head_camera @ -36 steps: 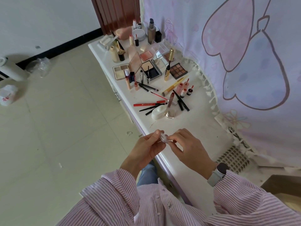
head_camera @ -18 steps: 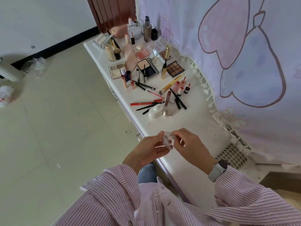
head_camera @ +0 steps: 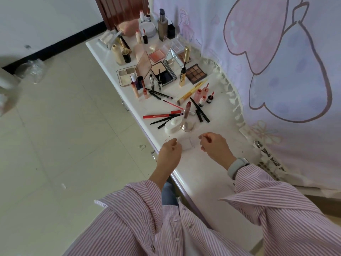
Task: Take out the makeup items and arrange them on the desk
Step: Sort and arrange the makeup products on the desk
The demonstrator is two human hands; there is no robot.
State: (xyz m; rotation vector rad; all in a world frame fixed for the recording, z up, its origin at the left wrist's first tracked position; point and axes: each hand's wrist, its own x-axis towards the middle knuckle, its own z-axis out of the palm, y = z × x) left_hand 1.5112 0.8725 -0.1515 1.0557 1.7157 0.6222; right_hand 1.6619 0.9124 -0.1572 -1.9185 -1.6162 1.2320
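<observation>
A small clear square case (head_camera: pixel 187 144) lies flat on the white desk (head_camera: pixel 206 174), between my two hands. My left hand (head_camera: pixel 169 152) hovers just left of it with loosely curled fingers and holds nothing. My right hand (head_camera: pixel 215 147), with a white watch on its wrist, is just right of the case, fingers also loosely curled and empty. Beyond them lie a white oval case (head_camera: pixel 173 125), a red pencil (head_camera: pixel 160 115), black pencils (head_camera: pixel 200 111), a brown eyeshadow palette (head_camera: pixel 196 73) and an open powder compact (head_camera: pixel 162 72).
More bottles, tubes and palettes crowd the far end of the desk, with a tall foundation bottle (head_camera: pixel 162 24) at the back. A lilac curtain (head_camera: pixel 276 71) hangs along the desk's right side. The desk's left edge drops to a tiled floor (head_camera: pixel 64 135).
Both hands held the small clear case together above the desk edge. Now it lies on the desk and the hands have let go and moved apart.
</observation>
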